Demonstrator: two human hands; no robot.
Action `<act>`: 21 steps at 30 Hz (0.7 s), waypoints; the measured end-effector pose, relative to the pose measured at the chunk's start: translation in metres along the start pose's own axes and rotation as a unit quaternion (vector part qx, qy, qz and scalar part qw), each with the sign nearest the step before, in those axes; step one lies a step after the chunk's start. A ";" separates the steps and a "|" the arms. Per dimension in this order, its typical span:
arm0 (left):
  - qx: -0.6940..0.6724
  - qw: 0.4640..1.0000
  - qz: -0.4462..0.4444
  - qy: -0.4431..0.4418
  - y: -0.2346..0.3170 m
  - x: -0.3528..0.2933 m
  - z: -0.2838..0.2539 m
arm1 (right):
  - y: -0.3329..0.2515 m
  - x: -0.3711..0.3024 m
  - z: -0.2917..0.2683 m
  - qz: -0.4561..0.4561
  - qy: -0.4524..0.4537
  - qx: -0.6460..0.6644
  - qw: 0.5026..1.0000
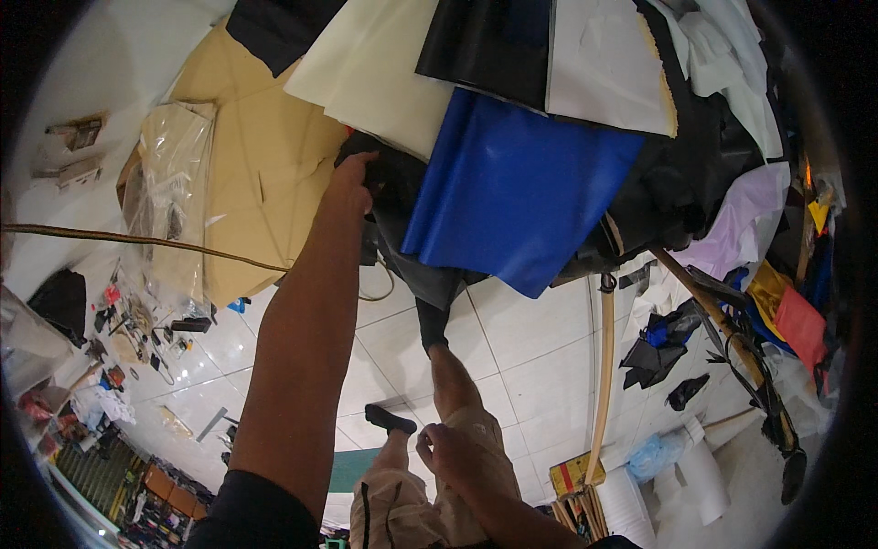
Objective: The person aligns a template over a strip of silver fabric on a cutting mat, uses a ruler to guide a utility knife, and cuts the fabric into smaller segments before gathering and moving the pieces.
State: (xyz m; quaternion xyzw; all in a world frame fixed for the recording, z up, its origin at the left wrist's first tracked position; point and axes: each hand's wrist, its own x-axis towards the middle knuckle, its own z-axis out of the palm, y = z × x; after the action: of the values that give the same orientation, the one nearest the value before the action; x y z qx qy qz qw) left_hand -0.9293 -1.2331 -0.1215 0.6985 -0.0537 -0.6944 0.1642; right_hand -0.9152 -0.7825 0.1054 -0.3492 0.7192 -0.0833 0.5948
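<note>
My left arm stretches forward to the pile of sheet material. At the pile's left edge my left hand [353,183] is closed on a dark black sheet [393,183], its thumb lying over the material; the other fingers are partly hidden. Right beside it hangs a glossy blue sheet [526,188], and a cream sheet [375,78] lies just above. My right hand [450,457] is low in front of my thigh, fingers curled, with nothing visible in them.
Brown pattern paper [261,146] and clear plastic [174,174] lie left of the pile. A black sheet [489,46] and a white one [608,69] lie on top. A wooden pole [604,375] stands right of my legs. Scraps [663,343] and tools litter the tiled floor.
</note>
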 end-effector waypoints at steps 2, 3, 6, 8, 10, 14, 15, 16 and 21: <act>-0.023 1.000 -0.013 -0.010 -0.008 0.003 -0.010 | -0.002 0.002 0.001 -0.011 0.017 0.002 1.000; 0.082 0.974 0.181 -0.110 -0.020 -0.003 -0.017 | -0.002 0.002 0.000 -0.020 0.035 0.003 0.999; 0.135 0.917 0.337 -0.163 -0.035 -0.027 -0.019 | -0.002 0.003 -0.005 0.012 0.012 -0.001 1.000; 0.045 0.957 0.275 -0.083 -0.035 -0.057 -0.001 | -0.005 0.002 -0.009 0.011 0.013 0.000 1.000; -0.045 0.977 0.207 -0.001 -0.034 -0.082 0.006 | -0.006 0.003 -0.008 0.009 0.013 0.003 1.000; -0.146 0.967 0.206 -0.045 -0.046 -0.127 -0.011 | 0.003 -0.003 0.004 0.024 -0.001 -0.020 0.999; -0.174 0.957 0.224 -0.055 -0.047 -0.138 -0.017 | 0.004 -0.002 0.004 0.019 0.005 -0.029 0.999; -0.201 0.947 0.241 -0.066 -0.050 -0.147 -0.024 | 0.005 -0.001 0.004 0.021 0.006 -0.029 0.999; -0.216 0.946 0.240 -0.026 -0.064 -0.174 -0.085 | -0.004 0.001 0.003 0.038 -0.002 -0.006 0.999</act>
State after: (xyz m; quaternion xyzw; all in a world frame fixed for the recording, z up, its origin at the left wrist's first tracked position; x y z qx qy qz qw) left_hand -0.8601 -1.1073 0.0232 0.5945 -0.0724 -0.6470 0.4718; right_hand -0.9106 -0.7848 0.1059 -0.3254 0.7315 -0.0561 0.5966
